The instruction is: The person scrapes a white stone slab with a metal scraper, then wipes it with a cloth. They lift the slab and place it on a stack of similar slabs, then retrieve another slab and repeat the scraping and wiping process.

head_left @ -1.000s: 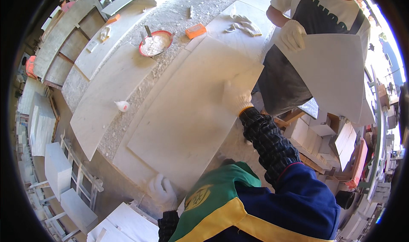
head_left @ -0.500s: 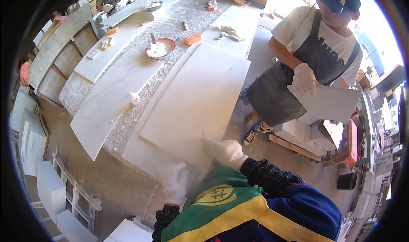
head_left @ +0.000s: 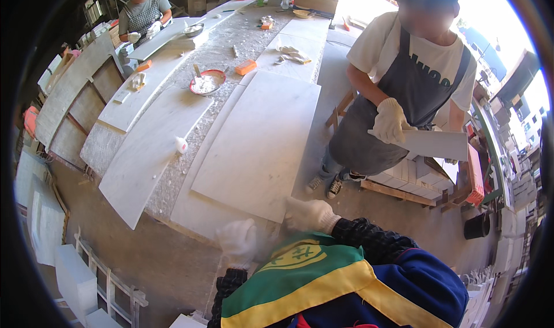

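Note:
A large white marble-like slab (head_left: 259, 137) lies on the work table in front of me, overlapping another pale slab (head_left: 190, 207) beneath it. My left hand (head_left: 236, 237), in a white glove, is just off the near edge of the lower slab; motion smears its fingers. Close to the near right corner of the upper slab is my right hand (head_left: 311, 214), also gloved, its fingers blurred toward the left. I see no object in either hand, and whether they touch the slab edge is unclear. A green and yellow apron (head_left: 306, 270) covers my front.
Another slab (head_left: 156, 149) lies left, with a white bottle (head_left: 181, 145) by its edge. Farther off are a red-rimmed bowl (head_left: 208, 83) of white paste, an orange block (head_left: 246, 67) and gloves (head_left: 293, 54). A co-worker (head_left: 415, 80) at right holds a white panel (head_left: 433, 143); another person (head_left: 144, 22) works far left.
My view has tilted up slightly. My right hand has moved from over the slab's near edge to its corner. The co-worker's panel has tilted to a flatter angle.

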`<move>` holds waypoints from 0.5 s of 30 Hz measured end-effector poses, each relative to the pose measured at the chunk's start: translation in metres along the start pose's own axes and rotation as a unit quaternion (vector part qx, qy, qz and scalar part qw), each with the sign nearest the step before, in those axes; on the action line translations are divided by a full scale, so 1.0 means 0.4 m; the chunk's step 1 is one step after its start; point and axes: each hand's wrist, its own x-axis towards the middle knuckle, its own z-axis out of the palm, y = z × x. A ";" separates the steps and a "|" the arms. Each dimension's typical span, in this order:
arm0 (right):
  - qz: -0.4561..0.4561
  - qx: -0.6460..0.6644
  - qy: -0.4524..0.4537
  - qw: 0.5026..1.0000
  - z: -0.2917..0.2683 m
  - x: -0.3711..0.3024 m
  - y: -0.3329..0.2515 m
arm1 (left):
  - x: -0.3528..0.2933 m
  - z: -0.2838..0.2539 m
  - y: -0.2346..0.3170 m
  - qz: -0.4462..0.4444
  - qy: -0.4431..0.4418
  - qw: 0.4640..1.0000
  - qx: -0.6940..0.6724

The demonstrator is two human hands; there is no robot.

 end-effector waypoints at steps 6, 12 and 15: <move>-0.041 0.079 -0.003 0.996 0.013 -0.016 0.053 | -0.006 0.003 -0.002 -0.009 0.001 1.000 -0.001; 0.019 0.236 0.017 0.972 -0.015 -0.050 0.012 | 0.009 -0.016 0.012 0.006 0.021 0.999 -0.031; 0.066 0.217 0.061 0.972 -0.037 -0.066 -0.017 | 0.015 -0.022 0.017 -0.003 -0.004 0.999 -0.033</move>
